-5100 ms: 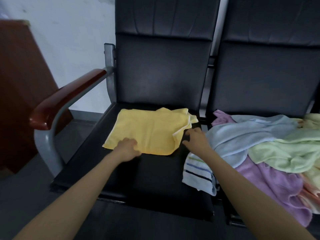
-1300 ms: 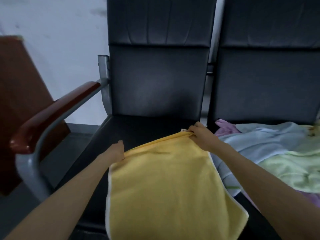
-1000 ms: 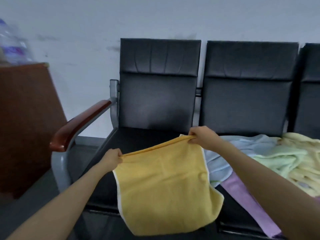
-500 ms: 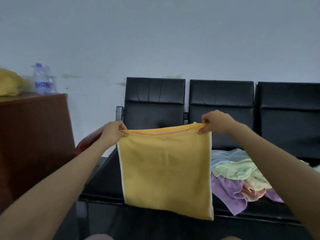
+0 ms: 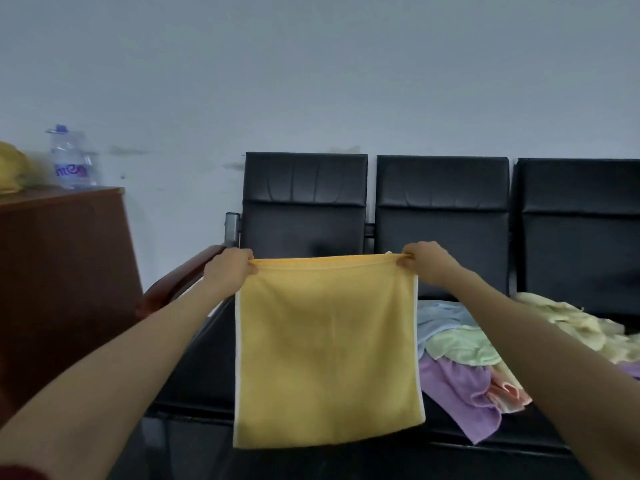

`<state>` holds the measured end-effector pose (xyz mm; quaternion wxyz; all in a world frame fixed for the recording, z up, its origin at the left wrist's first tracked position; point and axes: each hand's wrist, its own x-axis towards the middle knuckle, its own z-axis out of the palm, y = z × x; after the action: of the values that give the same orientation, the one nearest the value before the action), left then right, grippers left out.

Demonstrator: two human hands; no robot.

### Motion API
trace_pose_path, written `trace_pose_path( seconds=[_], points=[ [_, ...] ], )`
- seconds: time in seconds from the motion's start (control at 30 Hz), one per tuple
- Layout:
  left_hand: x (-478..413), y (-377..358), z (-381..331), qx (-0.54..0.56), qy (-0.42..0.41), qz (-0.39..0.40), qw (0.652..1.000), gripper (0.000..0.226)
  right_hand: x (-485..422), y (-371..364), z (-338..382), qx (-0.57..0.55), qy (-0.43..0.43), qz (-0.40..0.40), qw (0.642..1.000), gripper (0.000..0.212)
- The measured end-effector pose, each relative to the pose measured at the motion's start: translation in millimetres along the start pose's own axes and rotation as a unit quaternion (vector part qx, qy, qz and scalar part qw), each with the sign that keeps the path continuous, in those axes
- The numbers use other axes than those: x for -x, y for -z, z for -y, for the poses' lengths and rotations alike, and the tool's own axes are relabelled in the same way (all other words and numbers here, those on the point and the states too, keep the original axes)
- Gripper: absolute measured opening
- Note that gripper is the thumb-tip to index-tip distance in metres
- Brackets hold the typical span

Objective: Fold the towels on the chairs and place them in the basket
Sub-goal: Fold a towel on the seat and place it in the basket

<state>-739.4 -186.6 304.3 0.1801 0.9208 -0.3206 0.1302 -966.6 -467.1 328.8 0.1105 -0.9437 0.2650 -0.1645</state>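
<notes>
**Yellow towel held up by its top corners**

I hold the yellow towel up in front of the row of black chairs. My left hand pinches its top corner at 9 o'clock and my right hand pinches the corner at 3 o'clock, fingers curled over the hem.

The only writing is on the bottle at 10 o'clock, standing on the wooden cabinet. Its label has purple letters, too blurred to read.

The towel's top edge runs taut and level between my hands. The white-trimmed side edges hang straight, and the bottom edge hangs free at 6 o'clock, touching nothing. The wooden armrest sits just beside my left wrist. At 4 o'clock the pile of towels lies on the seats, with a purple one drooping over the front edge.
</notes>
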Motion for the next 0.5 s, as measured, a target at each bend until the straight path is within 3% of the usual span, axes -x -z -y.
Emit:
trace_pose_path(
  seconds=[0.1,0.17,0.27,0.37,0.5],
  points=[
    [-35,-4,-5,0.140,0.057,-0.095,0.984,0.011,-36,-11,4,-0.217,-0.069,-0.089,0.970,0.015],
    [-58,0,-6,0.260,0.077,-0.165,0.948,0.017,-54,-14,9,-0.288,-0.063,-0.150,0.944,0.010],
    [-70,4,-4,0.344,0.062,-0.227,0.909,0.011,-72,-21,14,-0.374,-0.036,-0.190,0.907,0.006],
    [-61,-19,18,0.358,0.068,-0.201,0.909,0.008,-77,-43,10,-0.354,-0.039,-0.133,0.925,0.007],
    [-28,-61,64,0.314,0.044,-0.060,0.947,0.014,-65,-79,-5,-0.317,-0.064,0.031,0.946,0.012]
  ],
)
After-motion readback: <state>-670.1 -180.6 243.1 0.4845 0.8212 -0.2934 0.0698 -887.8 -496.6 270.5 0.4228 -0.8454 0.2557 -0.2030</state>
